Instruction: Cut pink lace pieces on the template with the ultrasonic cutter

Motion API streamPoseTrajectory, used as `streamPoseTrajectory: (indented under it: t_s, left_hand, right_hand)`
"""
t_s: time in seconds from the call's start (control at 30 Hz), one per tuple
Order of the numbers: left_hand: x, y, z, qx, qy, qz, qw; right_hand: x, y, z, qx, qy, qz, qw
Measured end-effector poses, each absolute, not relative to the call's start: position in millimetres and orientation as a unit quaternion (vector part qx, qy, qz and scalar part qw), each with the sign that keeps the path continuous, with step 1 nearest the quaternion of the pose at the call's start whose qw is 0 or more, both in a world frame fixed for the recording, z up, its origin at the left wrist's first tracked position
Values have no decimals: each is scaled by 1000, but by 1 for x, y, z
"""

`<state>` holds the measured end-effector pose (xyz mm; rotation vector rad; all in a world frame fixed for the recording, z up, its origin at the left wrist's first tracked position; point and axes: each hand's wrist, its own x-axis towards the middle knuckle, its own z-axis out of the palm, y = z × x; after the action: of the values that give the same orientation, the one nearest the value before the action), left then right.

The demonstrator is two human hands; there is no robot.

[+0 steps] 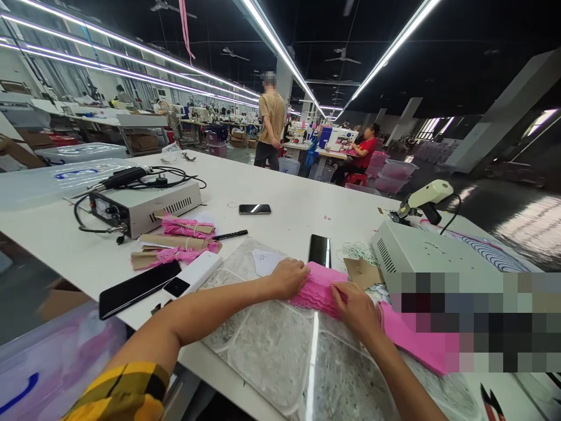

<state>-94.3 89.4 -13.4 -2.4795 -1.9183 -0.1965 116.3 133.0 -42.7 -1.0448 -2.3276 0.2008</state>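
Note:
A stack of bright pink fabric pieces (322, 280) with scalloped edges lies on the marbled mat (267, 345) in front of me. Over its left end my left hand (289, 278) is closed, fingers curled on the fabric. At the right end my right hand (353, 307) pinches the stack's edge between thumb and fingers. Just beyond the stack, a dark phone (319, 250) lies on the table. To the right of my right hand is another, larger pink fabric piece (412, 333), partly hidden by a blurred patch. A brown card piece (357, 272) lies behind my right hand.
At left stand a grey box device (144, 204) with cables and tied pink bundles (179, 248). A black tablet-like slab (138, 286) and a second phone (255, 209) lie on the white table (289, 190). A pale machine (438, 251) stands right, scissors (491, 400) near the front. Two people are beyond.

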Motion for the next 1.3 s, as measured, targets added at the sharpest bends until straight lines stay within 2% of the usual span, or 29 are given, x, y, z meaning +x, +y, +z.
streamPoseTrajectory:
  t_s: [0.23,0.43,0.57,0.73,0.93,1.17,1.3]
  left_hand:
    - [-118,74,-9,-755,-653,-64,10]
    - [-75,79,2,-779,-620,-97,11]
    - [-64,95,-3,-772,-628,-95,-11]
    - [-100,90,-8,-724,-680,-89,-69]
    - [-122,76,-3,-663,-706,-164,-187]
    - [-109,91,-4,-484,-675,-337,-443]
    - [-98,92,-8,-373,-631,-424,-532]
  right_hand:
    - [119,134,-43,-406,-859,92,298]
    - [118,136,-40,-409,-854,93,308]
    - [122,137,-41,-405,-858,85,306]
    - [125,139,-45,-406,-854,93,311]
    - [123,138,-48,-409,-850,109,313]
    - [123,133,-40,-410,-859,101,290]
    - [122,132,-39,-406,-863,99,284]
